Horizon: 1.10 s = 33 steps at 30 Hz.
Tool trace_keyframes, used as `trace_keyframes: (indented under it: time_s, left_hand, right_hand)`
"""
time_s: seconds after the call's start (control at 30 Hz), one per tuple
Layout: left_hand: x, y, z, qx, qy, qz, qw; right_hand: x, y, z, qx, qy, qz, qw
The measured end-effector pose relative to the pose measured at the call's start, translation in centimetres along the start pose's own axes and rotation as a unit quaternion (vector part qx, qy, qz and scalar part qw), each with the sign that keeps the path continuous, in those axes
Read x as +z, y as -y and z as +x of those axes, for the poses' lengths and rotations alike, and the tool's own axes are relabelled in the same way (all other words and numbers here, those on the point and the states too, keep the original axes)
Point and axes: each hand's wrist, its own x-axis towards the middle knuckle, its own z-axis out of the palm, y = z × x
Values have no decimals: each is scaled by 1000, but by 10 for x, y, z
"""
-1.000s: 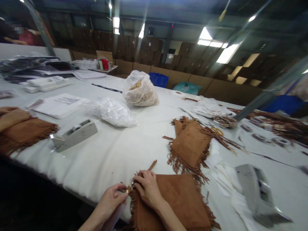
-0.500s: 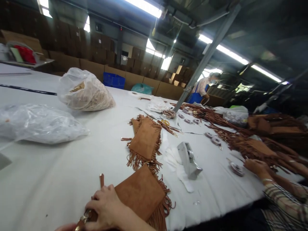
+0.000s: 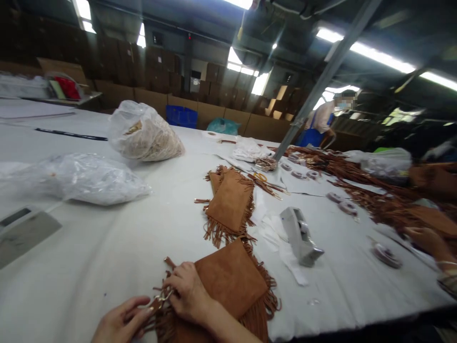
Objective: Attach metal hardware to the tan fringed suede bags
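Note:
A brown suede bag with fringed edges lies on the white table near its front edge. My right hand rests at the bag's left side, its fingers curled on a strap end with metal hardware. Just left of it, my left hand pinches a brown strap piece with a metal clasp between thumb and fingers. Farther back, another fringed brown bag lies over a similar piece.
A grey tape dispenser stands right of the bags. Plastic bags and a grey device are at left. Yellow-handled scissors lie farther back. A co-worker's hand is at right, by brown fringed pieces.
The view has shifted left, so the table things appear farther right. My left hand has come more fully into view, and the clasp between my hands now shows more clearly.

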Motion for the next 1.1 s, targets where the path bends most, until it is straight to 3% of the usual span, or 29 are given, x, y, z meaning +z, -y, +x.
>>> trace_keyframes:
  time_s: [0.17,0.23,0.37,0.5,0.63,0.73,0.8,0.83,0.9,1.0,1.03,1.1]
  left_hand:
    - [14,-13,-4,40,-66,-33,996]
    - [16,-18,-7,37,-65,-67,995]
    - [8,-25,-27,31,38,-201,978]
    - [-9,-19,-43,12,131,-317,939]
    - [-11,-6,-41,6,89,-319,944]
    - [-3,-1,-35,8,32,-327,945]
    - [3,-3,-32,6,-13,-347,938]
    - [7,-5,-31,4,-28,-358,933]
    - [14,-10,-30,2,-34,-374,927]
    - [25,-18,-28,16,-14,-376,926]
    - [27,-21,-28,21,-9,-369,929]
    - [28,-25,-31,31,-21,-341,939]
  right_hand:
    - [-18,8,2,77,4,169,983]
    - [-19,6,7,112,16,212,971]
    - [-17,7,13,136,22,237,962]
    - [-16,8,15,100,58,187,976]
    - [-18,8,17,55,93,130,986]
    - [-17,17,12,65,0,119,991]
    - [-13,29,1,119,-67,135,982]
    - [-9,37,-6,160,-69,160,972]
    - [3,51,-20,252,8,260,932]
    - [25,65,-34,341,137,439,820]
    - [31,67,-35,355,142,480,790]
    - [38,68,-35,373,112,521,760]
